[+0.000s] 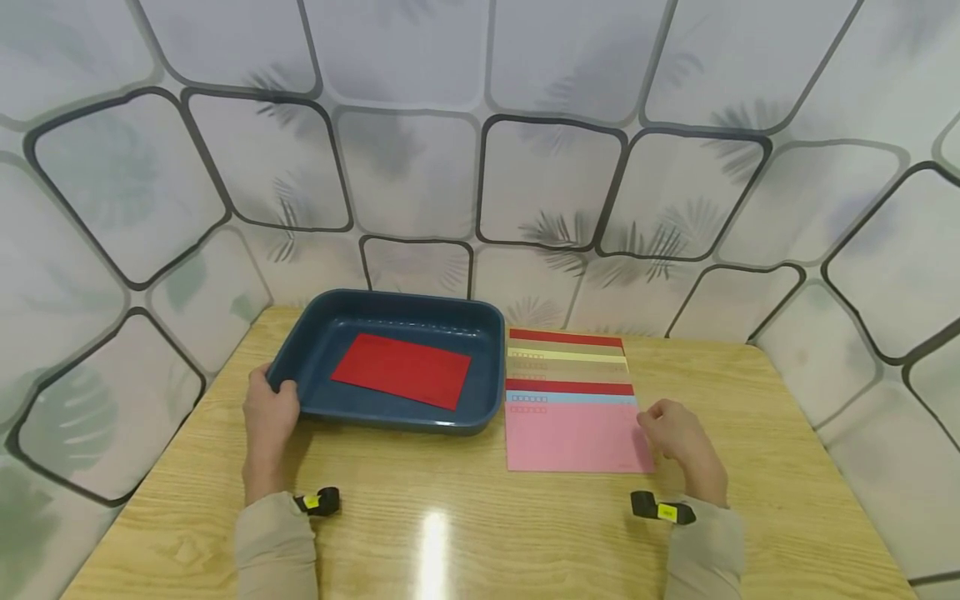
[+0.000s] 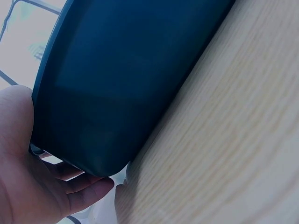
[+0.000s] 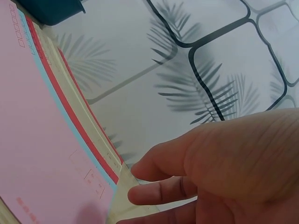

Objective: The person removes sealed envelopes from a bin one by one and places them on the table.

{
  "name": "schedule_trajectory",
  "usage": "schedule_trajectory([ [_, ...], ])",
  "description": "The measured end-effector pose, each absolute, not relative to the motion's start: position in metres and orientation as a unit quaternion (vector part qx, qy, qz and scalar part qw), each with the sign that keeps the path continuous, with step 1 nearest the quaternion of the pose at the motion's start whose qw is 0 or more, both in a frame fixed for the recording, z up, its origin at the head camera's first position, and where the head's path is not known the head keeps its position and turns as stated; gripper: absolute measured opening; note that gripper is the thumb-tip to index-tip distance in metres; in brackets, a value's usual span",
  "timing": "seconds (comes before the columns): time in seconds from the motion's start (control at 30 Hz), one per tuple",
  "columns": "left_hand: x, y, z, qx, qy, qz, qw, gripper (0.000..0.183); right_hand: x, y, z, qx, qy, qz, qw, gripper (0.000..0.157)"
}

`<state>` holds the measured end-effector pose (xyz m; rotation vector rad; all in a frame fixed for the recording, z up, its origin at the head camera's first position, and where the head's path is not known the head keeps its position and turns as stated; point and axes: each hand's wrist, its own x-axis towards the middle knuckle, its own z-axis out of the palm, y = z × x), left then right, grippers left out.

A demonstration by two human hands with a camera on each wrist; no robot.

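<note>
My left hand (image 1: 272,408) grips the left front corner of a dark blue tray (image 1: 390,423), thumb at the rim and fingers on the outside. In the left wrist view, the fingers (image 2: 91,193) reach along the tray's outer wall. A red envelope (image 1: 402,371) lies slanted on the tray floor. Just off the right edge of a pink envelope (image 1: 577,437) hovers my right hand (image 1: 681,437), its thumb and fingers loosely bent with nothing between them. The pink one is frontmost in an overlapping row, with blue, red, tan and yellow strips showing behind it.
The wooden table (image 1: 570,542) carries the tray at left and the envelopes close against its right side. Behind them rises a patterned backdrop (image 1: 555,183) that also wraps round both sides. A dark strap (image 1: 663,508) with a yellow label crosses the right wrist.
</note>
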<state>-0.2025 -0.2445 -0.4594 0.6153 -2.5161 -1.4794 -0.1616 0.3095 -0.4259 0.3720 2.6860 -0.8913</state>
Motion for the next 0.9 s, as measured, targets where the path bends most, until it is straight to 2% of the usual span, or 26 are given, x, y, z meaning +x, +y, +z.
schedule_trajectory([
  [0.4, -0.203, -0.245, -0.459, 0.208, -0.841, -0.493, 0.083, 0.059, -0.165, 0.303, -0.426, 0.105, 0.939, -0.308, 0.106, 0.040],
  [0.7, -0.202, -0.244, -0.458, 0.206, -0.839, -0.496, 0.085, 0.058, -0.167, 0.298, -0.431, 0.094, 0.933, -0.326, 0.121, 0.054],
  [0.9, -0.201, -0.243, -0.457, 0.204, -0.840, -0.496, 0.080, 0.059, -0.168, 0.294, -0.430, 0.080, 0.933, -0.328, 0.122, 0.056],
])
